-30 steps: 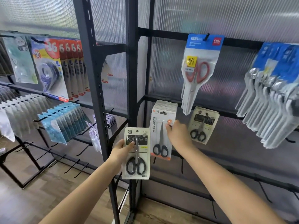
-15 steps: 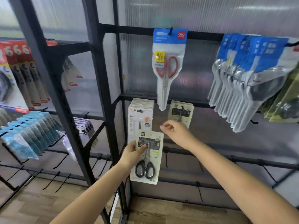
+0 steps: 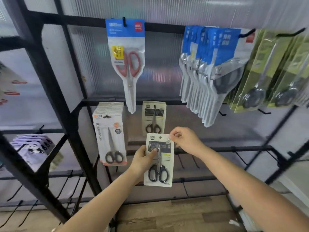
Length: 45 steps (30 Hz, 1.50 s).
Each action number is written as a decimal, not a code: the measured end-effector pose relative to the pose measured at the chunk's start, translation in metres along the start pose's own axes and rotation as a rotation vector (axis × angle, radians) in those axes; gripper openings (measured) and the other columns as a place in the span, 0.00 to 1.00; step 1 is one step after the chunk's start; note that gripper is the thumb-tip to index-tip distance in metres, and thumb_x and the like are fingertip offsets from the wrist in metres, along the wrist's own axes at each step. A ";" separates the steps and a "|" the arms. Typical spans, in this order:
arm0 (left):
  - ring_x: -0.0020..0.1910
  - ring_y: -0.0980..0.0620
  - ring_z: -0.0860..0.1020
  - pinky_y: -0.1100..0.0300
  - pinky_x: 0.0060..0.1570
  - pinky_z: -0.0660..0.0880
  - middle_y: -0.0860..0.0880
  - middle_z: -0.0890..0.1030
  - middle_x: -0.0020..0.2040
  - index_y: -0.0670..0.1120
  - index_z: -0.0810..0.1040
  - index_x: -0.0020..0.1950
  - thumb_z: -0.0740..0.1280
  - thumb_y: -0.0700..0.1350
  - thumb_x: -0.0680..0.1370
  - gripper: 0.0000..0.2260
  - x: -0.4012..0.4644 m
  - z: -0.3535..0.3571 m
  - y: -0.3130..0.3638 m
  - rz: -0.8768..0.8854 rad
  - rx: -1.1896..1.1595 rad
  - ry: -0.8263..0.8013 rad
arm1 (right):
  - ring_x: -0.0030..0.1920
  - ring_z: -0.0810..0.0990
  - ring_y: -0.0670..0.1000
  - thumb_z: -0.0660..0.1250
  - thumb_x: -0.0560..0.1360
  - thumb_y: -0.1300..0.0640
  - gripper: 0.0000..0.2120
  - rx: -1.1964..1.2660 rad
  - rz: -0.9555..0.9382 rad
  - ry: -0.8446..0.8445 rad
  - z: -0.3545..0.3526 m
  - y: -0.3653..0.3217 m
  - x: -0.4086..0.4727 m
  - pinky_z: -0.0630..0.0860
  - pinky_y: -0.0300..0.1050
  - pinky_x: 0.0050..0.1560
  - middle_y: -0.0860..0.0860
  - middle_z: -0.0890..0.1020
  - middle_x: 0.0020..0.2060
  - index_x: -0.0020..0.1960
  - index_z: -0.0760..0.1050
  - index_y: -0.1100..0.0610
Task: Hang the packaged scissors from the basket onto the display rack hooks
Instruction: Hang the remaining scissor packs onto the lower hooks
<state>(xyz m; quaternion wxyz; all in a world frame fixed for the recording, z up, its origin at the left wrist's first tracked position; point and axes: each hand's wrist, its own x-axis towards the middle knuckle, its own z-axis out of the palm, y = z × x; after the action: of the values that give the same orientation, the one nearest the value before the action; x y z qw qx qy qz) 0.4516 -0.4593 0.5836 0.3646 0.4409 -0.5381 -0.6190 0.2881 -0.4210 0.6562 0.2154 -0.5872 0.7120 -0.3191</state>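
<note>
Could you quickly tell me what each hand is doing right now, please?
Left hand: grips the scissors pack at its left edge.
Right hand: pinches the pack's top right corner.

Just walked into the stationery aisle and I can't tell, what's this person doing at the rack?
A person is stocking a black metal display rack. Their left hand grips a white card pack of black-handled scissors by its left edge, while the right hand pinches its top right corner. The pack is not yet hung; it sits just below a matching pack already on a hook.
</note>
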 end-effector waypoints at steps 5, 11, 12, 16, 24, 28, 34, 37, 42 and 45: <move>0.38 0.54 0.77 0.65 0.35 0.75 0.48 0.80 0.39 0.43 0.74 0.43 0.68 0.42 0.76 0.05 0.005 0.001 0.000 -0.005 0.044 -0.026 | 0.43 0.77 0.45 0.63 0.77 0.58 0.03 0.056 -0.038 0.112 -0.011 -0.003 0.013 0.77 0.42 0.44 0.45 0.78 0.40 0.46 0.76 0.54; 0.29 0.57 0.75 0.66 0.30 0.74 0.52 0.76 0.30 0.43 0.70 0.37 0.69 0.40 0.75 0.10 0.012 -0.008 0.010 0.055 0.011 0.020 | 0.40 0.74 0.40 0.63 0.78 0.59 0.04 0.143 -0.136 0.183 -0.017 -0.019 0.030 0.70 0.27 0.39 0.42 0.77 0.40 0.49 0.76 0.57; 0.30 0.56 0.74 0.66 0.31 0.73 0.50 0.75 0.31 0.43 0.70 0.37 0.69 0.40 0.75 0.10 0.013 -0.010 0.011 0.065 0.017 0.038 | 0.40 0.74 0.39 0.63 0.78 0.59 0.04 0.149 -0.153 0.186 -0.016 -0.021 0.032 0.69 0.25 0.39 0.42 0.77 0.40 0.49 0.76 0.57; 0.33 0.53 0.73 0.66 0.31 0.74 0.48 0.74 0.34 0.44 0.70 0.37 0.70 0.40 0.75 0.11 0.020 -0.018 0.013 0.080 0.018 0.076 | 0.41 0.74 0.39 0.63 0.78 0.59 0.03 0.169 -0.201 0.195 -0.011 -0.023 0.036 0.68 0.24 0.40 0.44 0.77 0.40 0.47 0.76 0.55; 0.34 0.56 0.75 0.67 0.32 0.75 0.48 0.76 0.35 0.44 0.72 0.37 0.70 0.40 0.74 0.09 0.020 -0.019 0.013 0.123 -0.002 0.071 | 0.42 0.75 0.39 0.64 0.77 0.60 0.03 0.205 -0.291 0.234 -0.011 -0.020 0.033 0.68 0.24 0.42 0.45 0.79 0.42 0.46 0.76 0.54; 0.39 0.50 0.77 0.60 0.38 0.77 0.45 0.77 0.39 0.43 0.73 0.39 0.70 0.41 0.74 0.08 0.025 -0.018 0.017 0.121 -0.009 0.080 | 0.40 0.74 0.39 0.64 0.77 0.60 0.03 0.226 -0.272 0.246 -0.013 -0.020 0.040 0.68 0.24 0.42 0.46 0.78 0.40 0.46 0.76 0.56; 0.36 0.51 0.76 0.60 0.39 0.76 0.46 0.76 0.37 0.43 0.72 0.38 0.69 0.41 0.75 0.09 0.031 -0.016 0.013 0.085 -0.016 0.103 | 0.39 0.73 0.40 0.65 0.77 0.60 0.02 0.196 -0.232 0.292 -0.005 -0.014 0.051 0.68 0.24 0.40 0.47 0.78 0.40 0.46 0.76 0.56; 0.37 0.49 0.75 0.57 0.41 0.76 0.44 0.75 0.37 0.43 0.71 0.37 0.68 0.42 0.76 0.10 0.041 -0.011 0.013 0.052 -0.045 0.164 | 0.37 0.73 0.39 0.65 0.77 0.60 0.02 0.176 -0.220 0.334 -0.001 -0.015 0.059 0.69 0.24 0.39 0.43 0.75 0.37 0.48 0.76 0.57; 0.41 0.47 0.76 0.49 0.51 0.76 0.44 0.77 0.38 0.44 0.71 0.37 0.68 0.45 0.77 0.11 0.062 -0.003 0.017 -0.011 -0.080 0.245 | 0.39 0.73 0.42 0.65 0.76 0.61 0.02 0.089 -0.231 0.447 0.004 -0.017 0.077 0.68 0.24 0.38 0.47 0.76 0.41 0.48 0.75 0.58; 0.41 0.48 0.76 0.52 0.53 0.74 0.46 0.77 0.39 0.45 0.72 0.38 0.68 0.47 0.77 0.10 0.075 0.000 0.021 -0.041 -0.062 0.290 | 0.42 0.75 0.45 0.65 0.77 0.61 0.02 0.030 -0.243 0.469 0.006 -0.015 0.085 0.67 0.26 0.39 0.47 0.75 0.44 0.49 0.76 0.58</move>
<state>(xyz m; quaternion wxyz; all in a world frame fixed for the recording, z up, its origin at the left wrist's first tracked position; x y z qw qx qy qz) 0.4248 -0.5320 0.5933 0.4391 0.5251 -0.4513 -0.5726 0.2844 -0.5070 0.6681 0.0134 -0.5752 0.6619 -0.4805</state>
